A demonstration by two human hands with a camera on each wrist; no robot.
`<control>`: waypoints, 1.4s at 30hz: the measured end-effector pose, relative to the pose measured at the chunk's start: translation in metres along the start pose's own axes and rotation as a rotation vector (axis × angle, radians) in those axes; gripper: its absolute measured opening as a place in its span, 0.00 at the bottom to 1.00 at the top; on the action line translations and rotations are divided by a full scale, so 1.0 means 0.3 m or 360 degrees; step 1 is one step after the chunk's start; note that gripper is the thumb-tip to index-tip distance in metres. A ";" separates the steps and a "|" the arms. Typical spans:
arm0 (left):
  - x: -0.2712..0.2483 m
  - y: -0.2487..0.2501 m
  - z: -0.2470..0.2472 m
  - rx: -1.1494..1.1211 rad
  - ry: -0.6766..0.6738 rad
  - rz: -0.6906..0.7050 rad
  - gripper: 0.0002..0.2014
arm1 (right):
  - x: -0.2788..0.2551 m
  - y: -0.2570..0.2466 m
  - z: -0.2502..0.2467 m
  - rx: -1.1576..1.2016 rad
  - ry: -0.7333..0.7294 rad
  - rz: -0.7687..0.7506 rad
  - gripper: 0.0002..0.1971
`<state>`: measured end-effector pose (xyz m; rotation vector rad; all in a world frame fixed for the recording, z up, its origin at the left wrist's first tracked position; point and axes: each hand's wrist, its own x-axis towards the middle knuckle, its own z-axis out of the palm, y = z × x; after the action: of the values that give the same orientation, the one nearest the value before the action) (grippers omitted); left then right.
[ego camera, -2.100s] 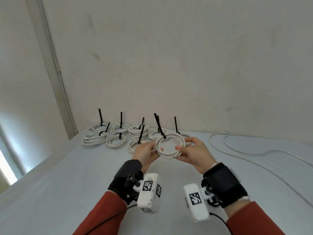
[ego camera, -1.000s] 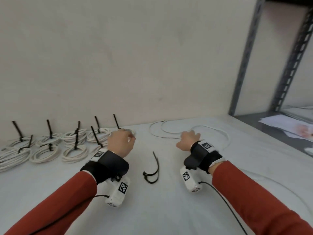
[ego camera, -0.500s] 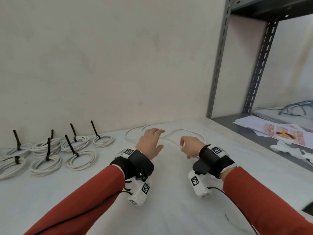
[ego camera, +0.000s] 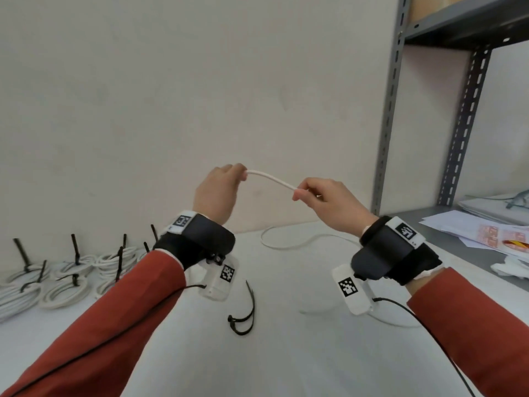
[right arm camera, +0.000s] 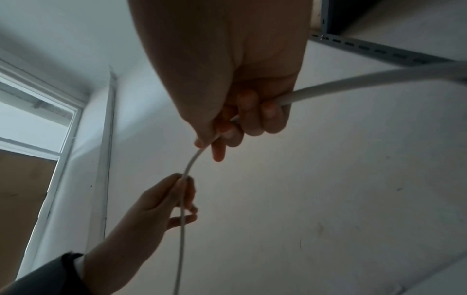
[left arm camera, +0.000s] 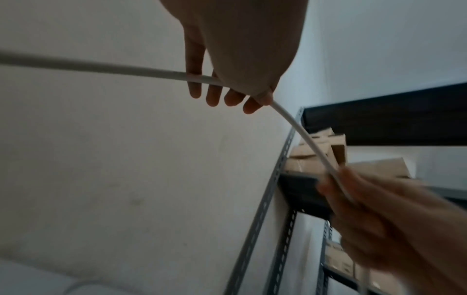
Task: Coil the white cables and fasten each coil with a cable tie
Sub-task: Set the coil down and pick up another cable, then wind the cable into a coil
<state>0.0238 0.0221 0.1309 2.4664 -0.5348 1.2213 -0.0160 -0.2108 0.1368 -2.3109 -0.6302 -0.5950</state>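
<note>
Only head view shows cable tie [ego camera: 252, 306], perhaps two

Tied coils [ego camera: 106, 259] lie left on the table [ego camera: 286, 353], a cable tie [ego camera: 253, 303] centre, shelving [ego camera: 388, 124] right.

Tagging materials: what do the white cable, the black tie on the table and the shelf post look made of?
Cable: white plastic-like sheath, smooth, matte; bends in a soft arc.
Tie: black plastic, probably nylon; thin curled strip.
Shelf post: grey painted metal, apparently; punched slots.
</note>
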 end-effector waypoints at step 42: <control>-0.513 -0.348 -0.498 0.0407 -0.0433 0.0184 0.19 | 0.147 -0.292 0.077 0.2869 0.0155 0.0010 0.13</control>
<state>-0.1152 0.2090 0.0788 2.8794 -0.6342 1.0578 -0.0266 -0.1244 0.1875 -0.5768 -0.6420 0.0235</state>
